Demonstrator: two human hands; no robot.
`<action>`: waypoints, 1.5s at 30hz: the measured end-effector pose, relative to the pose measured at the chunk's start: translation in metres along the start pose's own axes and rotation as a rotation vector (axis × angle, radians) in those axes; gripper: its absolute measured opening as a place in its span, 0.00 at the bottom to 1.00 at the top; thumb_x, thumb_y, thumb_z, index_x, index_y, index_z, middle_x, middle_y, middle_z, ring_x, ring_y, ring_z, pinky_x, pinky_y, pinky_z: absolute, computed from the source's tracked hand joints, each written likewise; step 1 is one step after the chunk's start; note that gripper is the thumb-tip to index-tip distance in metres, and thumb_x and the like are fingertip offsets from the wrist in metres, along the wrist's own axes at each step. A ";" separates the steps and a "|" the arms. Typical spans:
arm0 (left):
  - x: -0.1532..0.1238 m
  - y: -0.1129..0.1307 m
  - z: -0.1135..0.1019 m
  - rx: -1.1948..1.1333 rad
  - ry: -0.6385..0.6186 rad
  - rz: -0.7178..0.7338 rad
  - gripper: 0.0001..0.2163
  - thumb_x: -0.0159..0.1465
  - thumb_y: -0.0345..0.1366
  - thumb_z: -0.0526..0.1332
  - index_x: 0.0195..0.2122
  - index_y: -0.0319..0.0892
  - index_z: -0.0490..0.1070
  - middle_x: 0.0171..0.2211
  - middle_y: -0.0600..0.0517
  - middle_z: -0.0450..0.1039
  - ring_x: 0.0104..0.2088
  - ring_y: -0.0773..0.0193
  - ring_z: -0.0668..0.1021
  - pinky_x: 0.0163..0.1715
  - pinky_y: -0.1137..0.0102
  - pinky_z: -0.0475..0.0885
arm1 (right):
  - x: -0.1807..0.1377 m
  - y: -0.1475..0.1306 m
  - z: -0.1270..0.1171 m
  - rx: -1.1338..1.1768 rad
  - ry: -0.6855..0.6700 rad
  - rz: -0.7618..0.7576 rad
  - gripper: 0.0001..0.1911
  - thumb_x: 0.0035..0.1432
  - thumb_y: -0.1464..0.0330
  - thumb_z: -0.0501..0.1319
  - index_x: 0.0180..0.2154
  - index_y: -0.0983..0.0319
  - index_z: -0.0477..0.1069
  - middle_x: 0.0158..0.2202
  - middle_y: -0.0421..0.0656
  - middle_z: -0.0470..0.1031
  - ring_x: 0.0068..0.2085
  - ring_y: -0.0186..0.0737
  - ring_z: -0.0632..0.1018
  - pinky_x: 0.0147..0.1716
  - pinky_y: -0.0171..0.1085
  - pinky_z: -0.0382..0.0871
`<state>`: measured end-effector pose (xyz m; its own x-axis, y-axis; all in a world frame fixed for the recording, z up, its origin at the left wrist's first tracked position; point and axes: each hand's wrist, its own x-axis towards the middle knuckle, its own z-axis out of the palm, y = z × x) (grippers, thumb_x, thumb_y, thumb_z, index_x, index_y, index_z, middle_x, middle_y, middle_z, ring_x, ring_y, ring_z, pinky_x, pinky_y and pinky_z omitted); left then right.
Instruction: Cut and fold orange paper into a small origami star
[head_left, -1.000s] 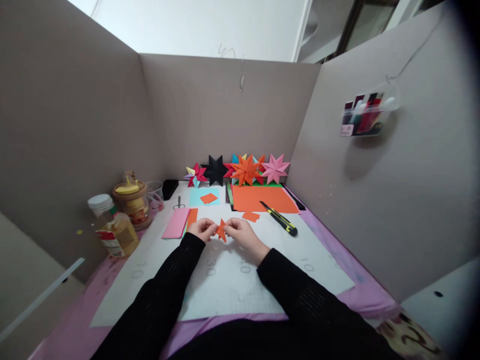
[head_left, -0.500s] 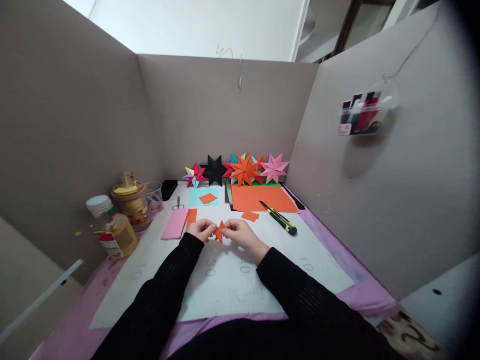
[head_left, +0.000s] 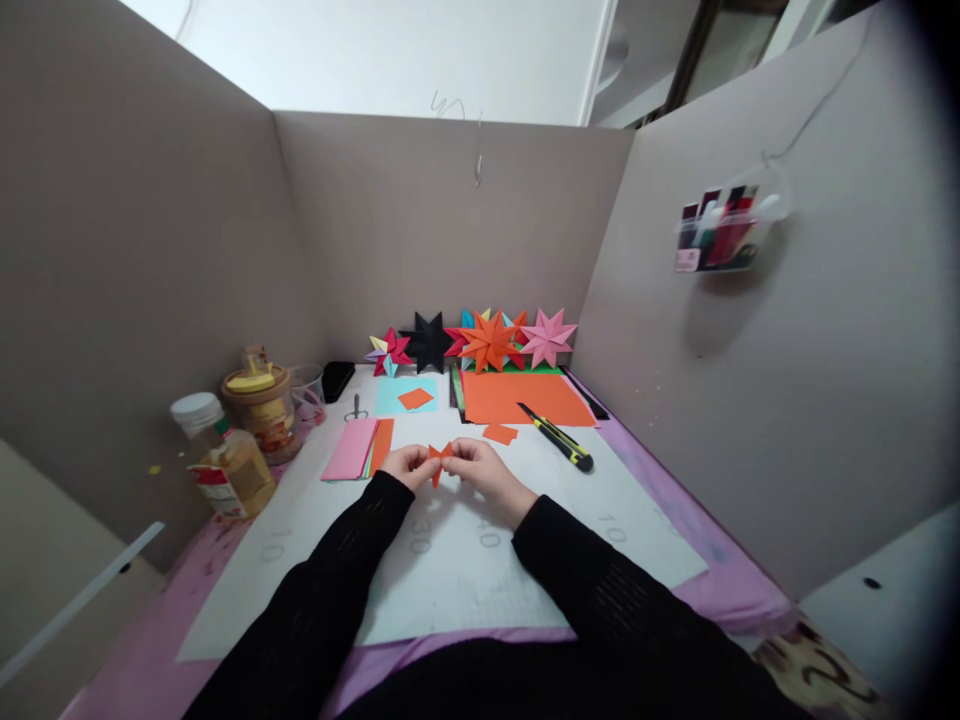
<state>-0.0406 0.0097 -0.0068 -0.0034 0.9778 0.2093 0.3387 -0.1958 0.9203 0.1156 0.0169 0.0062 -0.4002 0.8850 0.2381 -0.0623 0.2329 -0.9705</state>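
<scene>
A small folded orange paper piece (head_left: 437, 470) with pointed tips is held between both hands, just above the white board (head_left: 450, 590). My left hand (head_left: 407, 465) pinches its left side with thumb and fingers. On its right side my right hand (head_left: 484, 470) grips it the same way, and the fingertips hide part of the paper. Loose orange paper pieces (head_left: 500, 434) lie just beyond the right hand. Left of the left hand is a stack of pink paper (head_left: 349, 449) with other coloured sheets under it.
A yellow-black utility knife (head_left: 559, 438) lies right of the hands, partly over large orange sheets (head_left: 514, 397). Small scissors (head_left: 356, 407) and a light blue sheet (head_left: 386, 394) lie further back. Folded paper stars (head_left: 491, 340) line the back wall. A glue bottle (head_left: 232, 465) stands at left.
The orange paper piece has turned between my fingers, so its tips point differently. My hands have come slightly closer together.
</scene>
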 end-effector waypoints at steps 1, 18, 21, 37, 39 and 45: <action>-0.001 0.002 0.000 0.009 0.001 -0.002 0.14 0.49 0.44 0.60 0.17 0.39 0.63 0.12 0.59 0.58 0.15 0.74 0.59 0.16 0.76 0.53 | 0.000 0.001 0.000 -0.004 0.001 0.004 0.10 0.47 0.65 0.60 0.22 0.63 0.61 0.20 0.34 0.60 0.23 0.29 0.61 0.23 0.31 0.54; -0.001 0.003 -0.001 -0.023 -0.021 -0.060 0.11 0.47 0.42 0.60 0.17 0.39 0.65 0.12 0.59 0.59 0.15 0.74 0.58 0.16 0.76 0.53 | 0.007 0.005 -0.009 0.064 0.230 0.020 0.08 0.48 0.64 0.59 0.27 0.63 0.67 0.23 0.38 0.66 0.24 0.31 0.65 0.22 0.31 0.56; 0.001 0.002 -0.003 -0.007 0.022 -0.058 0.12 0.47 0.43 0.61 0.17 0.39 0.65 0.13 0.58 0.61 0.15 0.73 0.60 0.15 0.76 0.54 | 0.005 0.005 -0.003 0.069 0.129 0.065 0.11 0.47 0.62 0.60 0.29 0.63 0.67 0.25 0.38 0.66 0.24 0.30 0.65 0.21 0.30 0.55; 0.004 0.015 -0.015 -0.029 0.185 -0.175 0.10 0.48 0.41 0.57 0.22 0.38 0.70 0.18 0.54 0.69 0.20 0.68 0.70 0.18 0.75 0.64 | 0.002 0.006 0.000 -0.046 0.063 0.082 0.15 0.44 0.63 0.61 0.18 0.63 0.58 0.18 0.33 0.55 0.21 0.27 0.57 0.21 0.31 0.49; 0.005 0.014 -0.014 -0.056 0.114 -0.197 0.13 0.47 0.44 0.59 0.25 0.38 0.71 0.19 0.53 0.70 0.21 0.68 0.71 0.17 0.75 0.64 | 0.004 0.008 -0.001 -0.051 0.084 0.072 0.14 0.44 0.62 0.61 0.18 0.63 0.59 0.17 0.33 0.56 0.21 0.28 0.58 0.21 0.31 0.50; 0.000 0.007 -0.001 0.030 -0.132 -0.194 0.15 0.45 0.47 0.62 0.18 0.37 0.67 0.14 0.56 0.65 0.15 0.74 0.64 0.15 0.76 0.60 | 0.005 0.014 0.000 0.011 0.158 0.056 0.14 0.44 0.61 0.61 0.20 0.64 0.63 0.17 0.35 0.60 0.20 0.28 0.60 0.21 0.31 0.52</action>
<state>-0.0396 0.0085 0.0002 0.0510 0.9985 -0.0176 0.3712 -0.0026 0.9286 0.1130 0.0247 -0.0059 -0.2545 0.9492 0.1853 -0.0546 0.1772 -0.9827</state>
